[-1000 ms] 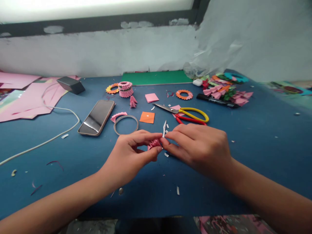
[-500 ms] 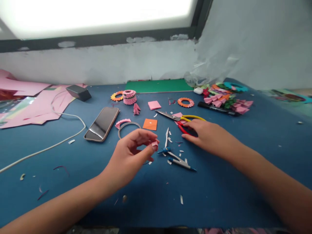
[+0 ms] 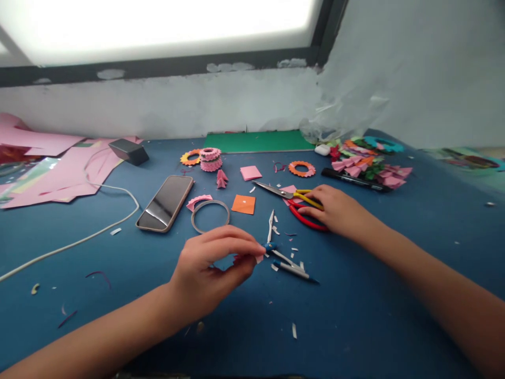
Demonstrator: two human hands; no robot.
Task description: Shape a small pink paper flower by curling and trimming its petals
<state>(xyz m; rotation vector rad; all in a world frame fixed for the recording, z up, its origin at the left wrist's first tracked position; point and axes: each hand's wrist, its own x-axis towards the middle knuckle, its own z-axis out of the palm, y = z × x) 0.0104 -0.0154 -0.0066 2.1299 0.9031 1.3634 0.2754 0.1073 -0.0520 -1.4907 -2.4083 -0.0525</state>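
Note:
My left hand (image 3: 215, 263) is closed, pinching a small piece of pink paper (image 3: 259, 258) that its fingers mostly hide. It hovers just left of a blue-and-white drawing compass (image 3: 270, 246) on the table. My right hand (image 3: 333, 208) has its fingers curled around the yellow handle of the scissors (image 3: 290, 195). The red handle lies close below those fingers, and the blades point left. Under the scissors lies a pink paper square (image 3: 291, 188). An orange paper square (image 3: 243, 204) and a grey ring (image 3: 193, 218) are beyond my left hand.
A phone (image 3: 165, 202) and a white cable (image 3: 98, 228) lie to the left, near large pink sheets (image 3: 74, 168). Scalloped paper rings (image 3: 302, 169), a stacked pink roll (image 3: 211, 160) and a black marker (image 3: 355, 180) are at the back. Folded paper pieces (image 3: 389, 175) are heaped at right.
My left hand has moved slightly nearer and to the right, its fingers closing more over the pink paper. My right hand has shifted right and up along the scissors' handles, exposing more of the red one.

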